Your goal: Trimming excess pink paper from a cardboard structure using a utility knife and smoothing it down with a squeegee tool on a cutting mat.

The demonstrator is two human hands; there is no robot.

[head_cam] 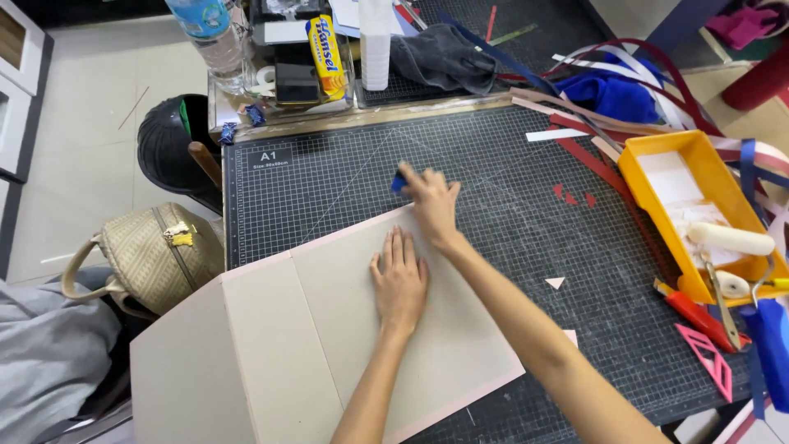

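Left hand (399, 282) is flat on the grey cardboard (329, 329), fingers spread and holding nothing, just pressing down. Right hand (431, 204) sits just past those fingertips at the board's far edge, fingers curled onto a small blue scraper (400, 181) on the cutting mat (509, 214).

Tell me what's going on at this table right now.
A person is working on a large grey board with pink edges laid on a dark cutting mat. The left hand presses flat on the board. The right hand holds a small blue tool at the board's far edge. To the right sits a yellow tray with a paint roller in it, and loose paper strips lie beyond.
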